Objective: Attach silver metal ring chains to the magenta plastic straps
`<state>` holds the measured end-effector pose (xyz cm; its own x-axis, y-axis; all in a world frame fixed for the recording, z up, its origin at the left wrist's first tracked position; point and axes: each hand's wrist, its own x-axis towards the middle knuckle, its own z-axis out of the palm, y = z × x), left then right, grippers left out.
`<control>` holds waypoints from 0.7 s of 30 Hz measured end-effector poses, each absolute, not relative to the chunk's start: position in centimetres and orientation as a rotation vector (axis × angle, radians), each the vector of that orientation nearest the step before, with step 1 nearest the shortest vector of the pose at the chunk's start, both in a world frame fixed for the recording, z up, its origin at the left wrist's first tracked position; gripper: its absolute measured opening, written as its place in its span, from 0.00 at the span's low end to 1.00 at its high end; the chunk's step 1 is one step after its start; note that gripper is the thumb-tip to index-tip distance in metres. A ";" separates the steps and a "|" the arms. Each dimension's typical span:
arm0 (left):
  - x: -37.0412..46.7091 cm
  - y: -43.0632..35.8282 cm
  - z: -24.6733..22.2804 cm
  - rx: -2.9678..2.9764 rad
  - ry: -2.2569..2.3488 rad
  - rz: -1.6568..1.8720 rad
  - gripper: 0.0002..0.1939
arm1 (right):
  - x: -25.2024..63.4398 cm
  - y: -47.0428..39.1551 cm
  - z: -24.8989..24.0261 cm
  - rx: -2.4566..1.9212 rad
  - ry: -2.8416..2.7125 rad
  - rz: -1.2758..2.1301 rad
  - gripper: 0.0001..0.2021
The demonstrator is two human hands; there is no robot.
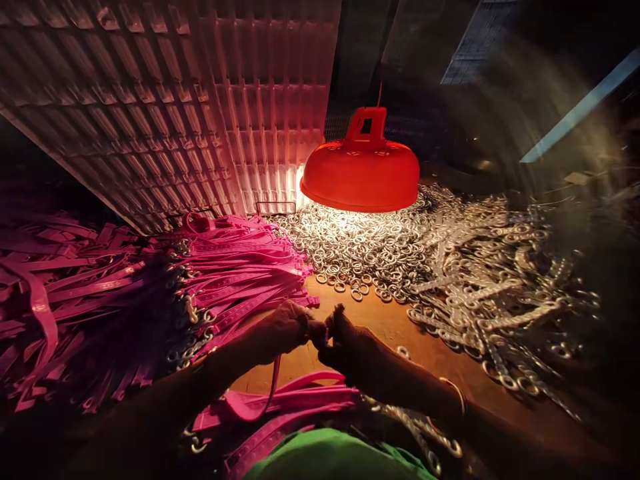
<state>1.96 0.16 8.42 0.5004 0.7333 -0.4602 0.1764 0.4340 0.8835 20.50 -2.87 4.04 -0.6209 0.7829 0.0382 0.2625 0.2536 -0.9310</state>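
Note:
Both hands meet over the wooden table, dark against the lamplight. My left hand [290, 327] is closed on a pink strap [275, 380], whose length hangs below the fingers. My right hand [350, 347] pinches close to my left fingertips; a speck of pink shows there, but what its fingers hold is too dark to make out. Below the hands, more pink straps [300, 400] lie near my body, with a few metal chain pieces [413, 427] to their right. Left of the hands is a pile of pink straps with metal ends [245, 260].
A red lamp [360, 173] hangs low over a heap of metal rings [370, 250]. To the right spreads a pile of metal chain pieces [490, 300]. A ribbed translucent panel [270, 100] stands behind. Further pink straps [75, 300] fill the far left.

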 end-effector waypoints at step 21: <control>2.9 -9.9 4.3 0.719 0.840 0.475 0.25 | 20.3 -10.5 3.9 -1.057 -2.048 1.556 0.09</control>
<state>2.95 -9.92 4.30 0.5881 0.6357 -0.5000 -0.1012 0.6712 0.7344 20.27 -10.54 3.90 -0.6562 0.7392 -0.1517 0.3443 0.1145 -0.9318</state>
